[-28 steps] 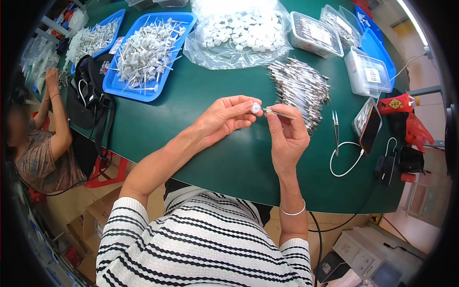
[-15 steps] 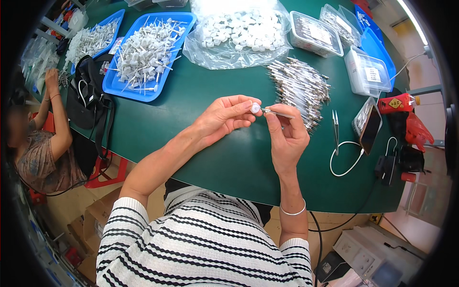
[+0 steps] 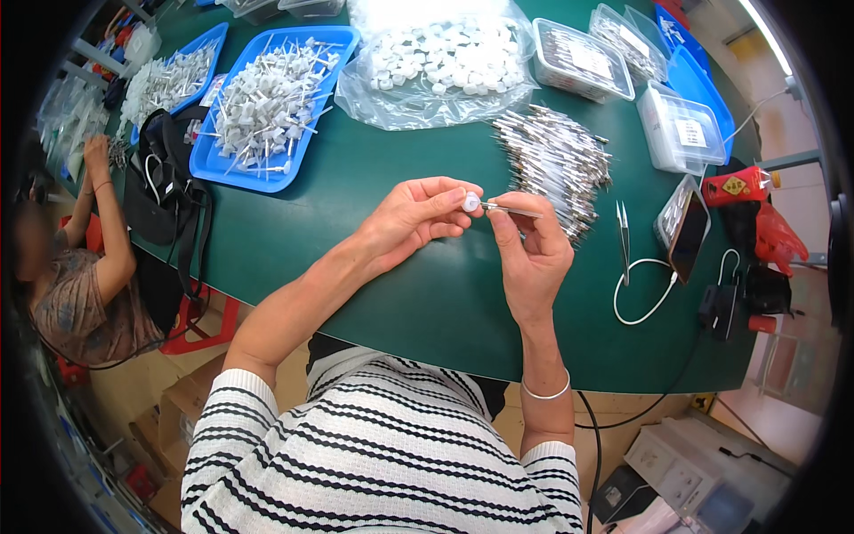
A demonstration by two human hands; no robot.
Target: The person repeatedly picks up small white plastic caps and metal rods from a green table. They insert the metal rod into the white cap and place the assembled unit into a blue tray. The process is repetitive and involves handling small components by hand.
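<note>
Little changed — left hand [image 3: 411, 216] pinches cap [image 3: 471, 202]; right hand [image 3: 535, 260], rod [image 3: 519, 211]

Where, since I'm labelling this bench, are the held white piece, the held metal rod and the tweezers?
White piece [image 3: 471, 203]: head view, middle of its round face.
Metal rod [image 3: 513, 211]: head view, middle of its shaft.
Tweezers [image 3: 624, 249]: head view, middle of the body.

Green table [image 3: 400, 307], red stool [image 3: 212, 331], beige floor [image 3: 614, 407]

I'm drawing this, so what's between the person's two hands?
The head view shows a small white piece, held by the left hand, and a thin metal rod, held by the right hand, pointing toward it.
</note>
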